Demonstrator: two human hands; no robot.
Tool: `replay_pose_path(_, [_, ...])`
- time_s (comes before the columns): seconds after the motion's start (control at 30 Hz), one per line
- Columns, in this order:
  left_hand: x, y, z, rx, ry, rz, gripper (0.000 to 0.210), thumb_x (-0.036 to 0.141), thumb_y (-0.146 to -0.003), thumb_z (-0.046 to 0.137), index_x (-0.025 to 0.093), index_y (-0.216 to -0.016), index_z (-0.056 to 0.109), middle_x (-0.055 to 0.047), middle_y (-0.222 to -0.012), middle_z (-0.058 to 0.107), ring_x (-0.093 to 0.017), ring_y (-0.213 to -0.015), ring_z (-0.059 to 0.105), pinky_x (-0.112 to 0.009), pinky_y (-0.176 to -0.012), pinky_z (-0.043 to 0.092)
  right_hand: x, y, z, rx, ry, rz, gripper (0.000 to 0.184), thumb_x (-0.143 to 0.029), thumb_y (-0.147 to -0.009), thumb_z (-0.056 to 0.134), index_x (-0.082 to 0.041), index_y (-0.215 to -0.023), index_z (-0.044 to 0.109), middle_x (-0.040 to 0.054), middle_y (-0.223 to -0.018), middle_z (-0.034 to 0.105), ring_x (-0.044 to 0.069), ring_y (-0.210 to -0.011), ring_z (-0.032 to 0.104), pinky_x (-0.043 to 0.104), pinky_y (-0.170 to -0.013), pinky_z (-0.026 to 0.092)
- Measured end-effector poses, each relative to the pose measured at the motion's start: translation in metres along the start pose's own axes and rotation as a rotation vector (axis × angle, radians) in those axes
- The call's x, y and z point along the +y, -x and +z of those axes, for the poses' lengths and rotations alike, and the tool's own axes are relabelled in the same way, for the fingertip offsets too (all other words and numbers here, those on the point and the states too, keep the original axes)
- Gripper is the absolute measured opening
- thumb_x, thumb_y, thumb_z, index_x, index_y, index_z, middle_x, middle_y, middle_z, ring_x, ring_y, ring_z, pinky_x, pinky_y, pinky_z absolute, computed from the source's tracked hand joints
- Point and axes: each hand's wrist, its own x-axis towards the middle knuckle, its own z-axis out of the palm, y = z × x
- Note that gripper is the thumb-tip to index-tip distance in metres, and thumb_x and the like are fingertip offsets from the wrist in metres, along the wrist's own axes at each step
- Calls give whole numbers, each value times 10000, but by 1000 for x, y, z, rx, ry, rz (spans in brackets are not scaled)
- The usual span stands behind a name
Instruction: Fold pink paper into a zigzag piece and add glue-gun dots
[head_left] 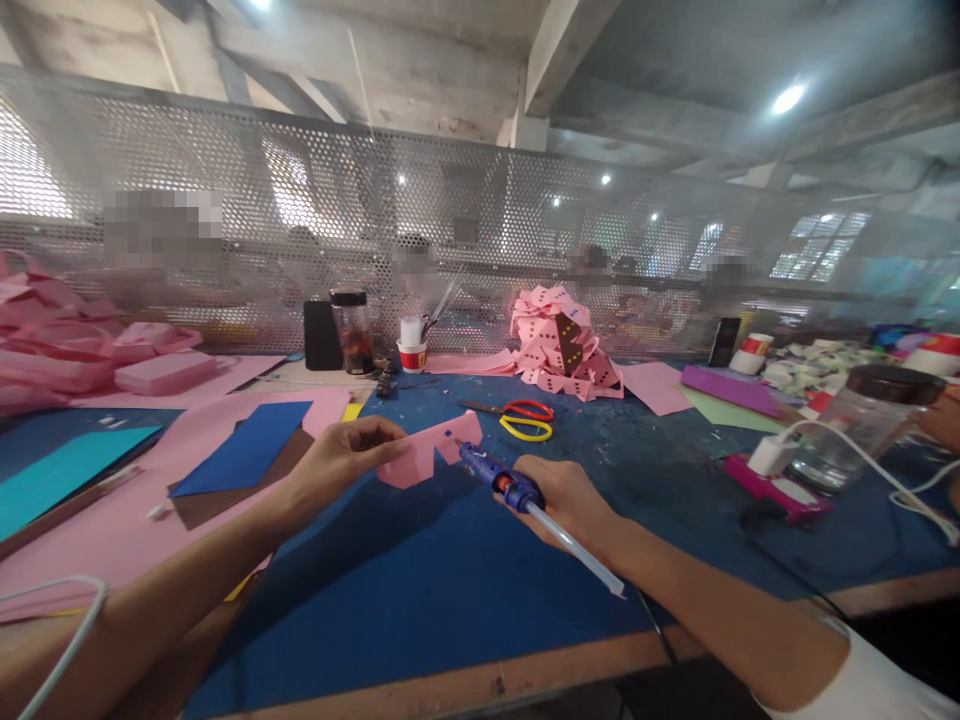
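Observation:
My left hand [352, 447] pinches the left end of a cut piece of pink paper [411, 458], held up over the blue table. The piece has a notch in its lower edge and a small dark blue square on it. Wrapped round a blue hot glue gun [491, 470] is my right hand [562, 495], its fingers partly hidden behind the gun. The nozzle is at the right part of the pink paper; whether it touches, I cannot tell. A clear glue stick [577, 550] juts from the gun's back. Scissors [525, 420] with red and yellow handles lie just beyond.
A heap of dotted pink paper pieces [551, 345] stands at the back before a perforated metal screen [465, 190]. Blue card [247, 450] and pink sheets lie left. On the right are a magenta power strip [780, 490], a clear jar [855, 430] and white cables.

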Motion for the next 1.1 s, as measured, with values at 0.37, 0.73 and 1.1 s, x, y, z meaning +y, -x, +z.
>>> replay_pose_path(0.37, [2, 0, 2, 1, 7, -9, 287, 449, -750, 730, 167, -800, 704, -9, -721, 646, -134, -675, 534, -240, -621, 409, -1, -1, -1, -10, -19, -7, 156, -315, -890, 606, -212, -840, 500, -10, -773, 609, 139, -665, 579, 233, -594, 296])
replay_pose_path(0.73, [1, 0, 2, 5, 6, -14, 294, 450, -753, 729, 162, -804, 701, -10, -723, 645, -132, -679, 526, -237, -626, 400, 1, -1, 0, -3, -10, 2, 161, -326, -892, 603, -211, -839, 502, -6, -770, 610, 139, -653, 570, 236, -586, 283])
replay_pose_path(1.1, [4, 1, 2, -1, 16, -16, 264, 429, -764, 720, 170, -807, 704, -6, -718, 657, -130, -670, 536, -230, -617, 405, -3, -1, -3, -28, -43, -7, 172, -302, -898, 585, -211, -810, 469, -12, -747, 583, 135, -651, 546, 235, -595, 294])
